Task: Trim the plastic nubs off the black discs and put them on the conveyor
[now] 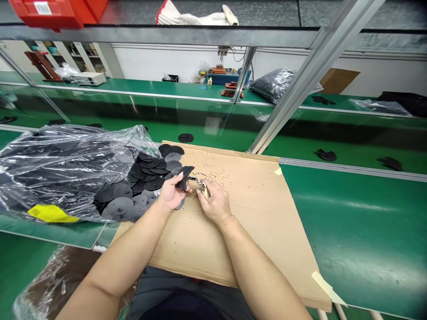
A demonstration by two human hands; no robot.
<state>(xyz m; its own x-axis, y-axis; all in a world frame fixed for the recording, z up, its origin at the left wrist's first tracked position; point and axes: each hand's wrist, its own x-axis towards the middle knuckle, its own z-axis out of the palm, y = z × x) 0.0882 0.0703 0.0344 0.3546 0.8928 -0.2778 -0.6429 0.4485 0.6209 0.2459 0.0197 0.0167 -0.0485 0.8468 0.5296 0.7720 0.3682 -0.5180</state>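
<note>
My left hand (pixel 171 194) is closed around a few black discs (pixel 184 176), held on edge above the cardboard sheet (pixel 263 213). In my right hand (pixel 216 202) is a small hand tool (pixel 204 188) with pale handles, its metal tip pointing left at the discs. Tiny black bits lie scattered on the cardboard around and beyond both hands. Left of my left hand, a pile of black discs (pixel 147 173) spills from a clear plastic bag (pixel 63 164) that bears a yellow label.
A metal post (pixel 313 62) slants up at the right behind the cardboard. Beyond runs a green conveyor (pixel 213 126) carrying some discs. Overhead, a shelf holds a red bin (pixel 63 13) and a white glove (pixel 190 17).
</note>
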